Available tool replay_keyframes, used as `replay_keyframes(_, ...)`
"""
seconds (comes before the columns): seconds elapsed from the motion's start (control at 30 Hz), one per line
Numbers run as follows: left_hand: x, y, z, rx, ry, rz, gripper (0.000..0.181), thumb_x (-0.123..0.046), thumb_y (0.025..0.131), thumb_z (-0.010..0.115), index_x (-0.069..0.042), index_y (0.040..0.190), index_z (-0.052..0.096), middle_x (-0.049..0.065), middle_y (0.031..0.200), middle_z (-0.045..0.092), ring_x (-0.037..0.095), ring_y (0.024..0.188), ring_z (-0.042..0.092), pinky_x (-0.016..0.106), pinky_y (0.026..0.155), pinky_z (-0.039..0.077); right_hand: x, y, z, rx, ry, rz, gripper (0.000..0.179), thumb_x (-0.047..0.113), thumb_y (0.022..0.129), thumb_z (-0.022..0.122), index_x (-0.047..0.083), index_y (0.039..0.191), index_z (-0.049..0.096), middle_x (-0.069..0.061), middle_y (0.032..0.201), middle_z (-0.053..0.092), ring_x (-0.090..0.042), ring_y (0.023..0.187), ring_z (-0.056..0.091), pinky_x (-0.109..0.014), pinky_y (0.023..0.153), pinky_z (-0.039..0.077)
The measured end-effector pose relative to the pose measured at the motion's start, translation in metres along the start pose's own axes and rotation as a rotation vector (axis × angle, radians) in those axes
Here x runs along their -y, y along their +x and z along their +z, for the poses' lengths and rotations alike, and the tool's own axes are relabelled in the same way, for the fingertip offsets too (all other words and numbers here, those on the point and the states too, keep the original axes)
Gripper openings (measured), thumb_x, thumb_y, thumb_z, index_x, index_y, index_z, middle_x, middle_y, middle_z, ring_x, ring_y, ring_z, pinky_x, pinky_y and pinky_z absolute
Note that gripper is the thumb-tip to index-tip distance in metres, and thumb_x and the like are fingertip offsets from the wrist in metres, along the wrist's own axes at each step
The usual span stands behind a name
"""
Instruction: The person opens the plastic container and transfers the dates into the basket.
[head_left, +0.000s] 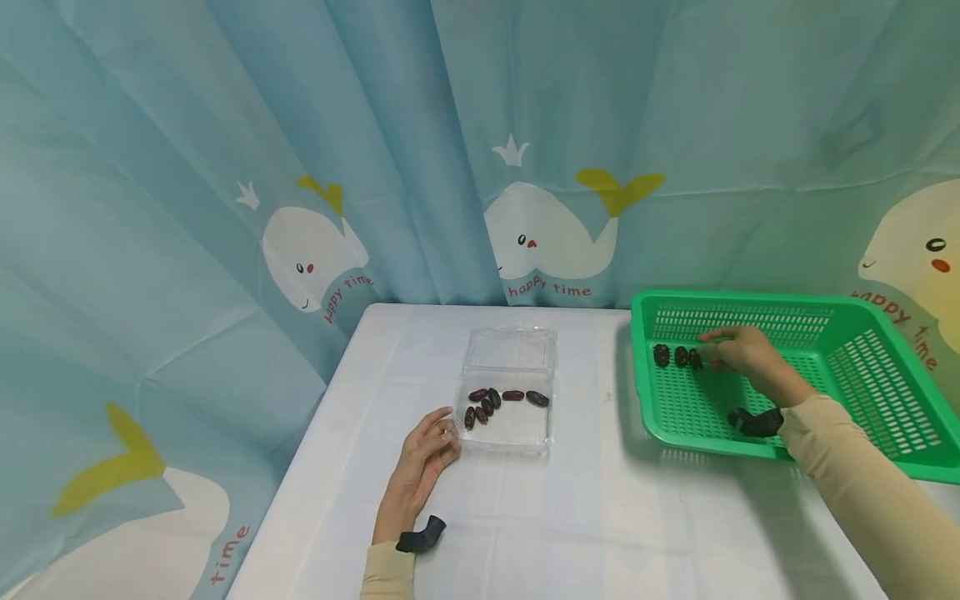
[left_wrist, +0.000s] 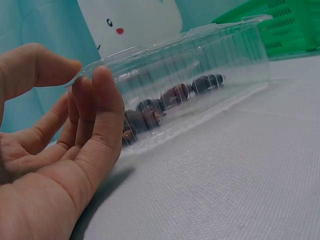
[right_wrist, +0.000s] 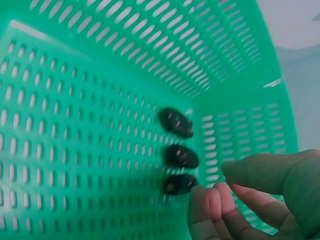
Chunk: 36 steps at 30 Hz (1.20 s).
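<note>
At the near left corner of a clear plastic clamshell box, my left hand pinches the rim between thumb and fingers. Several dark brown dates lie inside the box, and its lid is folded back. Over the green basket on the right, my right hand reaches down with thumb and fingers apart. Three dates sit in a row near one basket wall. My right fingertips are right beside the nearest date; whether they touch it I cannot tell.
A white cloth covers the table under the box and basket. Behind the table hangs a light blue curtain with whale prints. The basket's slotted walls rise around my right hand.
</note>
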<state>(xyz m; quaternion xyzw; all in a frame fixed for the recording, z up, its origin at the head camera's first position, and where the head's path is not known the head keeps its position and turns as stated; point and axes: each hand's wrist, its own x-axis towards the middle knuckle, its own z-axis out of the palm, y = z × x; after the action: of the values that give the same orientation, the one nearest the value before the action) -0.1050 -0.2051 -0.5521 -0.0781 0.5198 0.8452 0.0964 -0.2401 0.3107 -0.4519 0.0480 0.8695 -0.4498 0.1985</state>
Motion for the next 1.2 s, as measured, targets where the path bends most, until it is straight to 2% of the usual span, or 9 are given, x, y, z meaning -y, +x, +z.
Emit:
replay_keyframes(0.07,0.000,0.000,0.000,-0.001,0.001,0.001,0.053,0.003,0.099,0.058,-0.004,0.150,0.041,0.000,0.107,0.055,0.010,0.093,0.055,0.022,0.081,0.054,0.003,-0.002,0.001,0.000,-0.013,-0.015,0.053,0.015,0.106,0.052,-0.013,0.150,0.042,0.001,0.090,0.069,-0.008,0.080,0.063,-0.041,0.088,0.056)
replay_keyframes(0.17,0.000,0.001,0.000,0.000,0.009,0.002,0.053,0.002,0.099,0.058,-0.004,0.149,0.042,0.000,0.107,0.054,0.010,0.093,0.055,0.022,0.081,0.054,0.008,-0.005,0.003,-0.004,-0.016,-0.046,0.053,0.018,0.109,0.050,-0.013,0.151,0.042,-0.022,0.116,0.069,-0.011,0.091,0.069,-0.052,0.099,0.056)
replay_keyframes(0.27,0.000,0.001,0.000,-0.002,0.014,0.002,0.053,0.002,0.100,0.058,-0.004,0.149,0.042,0.000,0.107,0.055,0.010,0.093,0.055,0.022,0.081,0.054,0.014,-0.008,0.006,-0.001,-0.008,-0.084,0.054,0.022,0.111,0.048,-0.012,0.152,0.040,-0.038,0.146,0.048,-0.023,0.108,0.072,-0.056,0.107,0.052)
replay_keyframes(0.33,0.001,0.001,-0.001,-0.003,0.019,0.002,0.053,0.002,0.100,0.058,-0.004,0.149,0.042,0.000,0.108,0.055,0.010,0.093,0.055,0.022,0.081,0.054,0.018,-0.009,0.009,0.004,-0.006,-0.115,0.054,0.023,0.111,0.048,-0.011,0.153,0.039,-0.039,0.152,0.042,-0.025,0.111,0.070,-0.055,0.108,0.052)
replay_keyframes(0.57,0.001,0.001,-0.002,0.005,0.021,-0.009,0.056,0.001,0.100,0.059,-0.004,0.152,0.040,0.002,0.116,0.055,0.010,0.095,0.056,0.022,0.083,0.055,0.030,-0.010,0.019,-0.003,-0.065,-0.301,0.052,0.024,0.109,0.055,-0.005,0.151,0.044,-0.030,0.144,0.052,-0.002,0.104,0.063,-0.040,0.095,0.060)
replay_keyframes(0.77,0.000,0.000,-0.002,0.015,0.002,-0.018,0.058,0.002,0.099,0.059,-0.003,0.153,0.038,0.004,0.120,0.054,0.011,0.096,0.056,0.022,0.083,0.056,0.041,-0.015,0.028,0.005,-0.126,-0.478,0.046,0.024,0.107,0.060,0.003,0.147,0.052,-0.022,0.140,0.059,-0.012,0.116,0.060,-0.029,0.088,0.057)
replay_keyframes(0.9,0.000,0.000,-0.002,0.013,-0.008,-0.017,0.058,0.002,0.099,0.059,-0.003,0.153,0.038,0.003,0.117,0.054,0.011,0.096,0.056,0.022,0.083,0.055,0.050,-0.018,0.037,0.011,-0.151,-0.566,0.039,0.021,0.106,0.062,0.007,0.142,0.056,-0.017,0.134,0.062,-0.008,0.113,0.061,-0.024,0.086,0.054)
replay_keyframes(1.0,0.001,0.000,-0.001,0.007,-0.011,-0.016,0.057,0.002,0.099,0.059,-0.003,0.152,0.039,0.002,0.115,0.054,0.011,0.095,0.056,0.022,0.082,0.055,0.058,-0.020,0.046,0.011,-0.193,-0.640,0.034,0.015,0.103,0.065,0.009,0.137,0.059,-0.013,0.128,0.065,-0.005,0.107,0.061,-0.024,0.086,0.055)
replay_keyframes(1.2,0.000,0.000,-0.001,0.017,0.003,-0.013,0.057,0.002,0.100,0.058,-0.003,0.153,0.038,0.002,0.117,0.053,0.011,0.096,0.056,0.022,0.083,0.055,0.073,-0.025,0.066,0.007,-0.296,-0.780,0.034,0.004,0.097,0.070,0.005,0.130,0.062,-0.008,0.119,0.068,-0.015,0.098,0.064,-0.033,0.083,0.059)
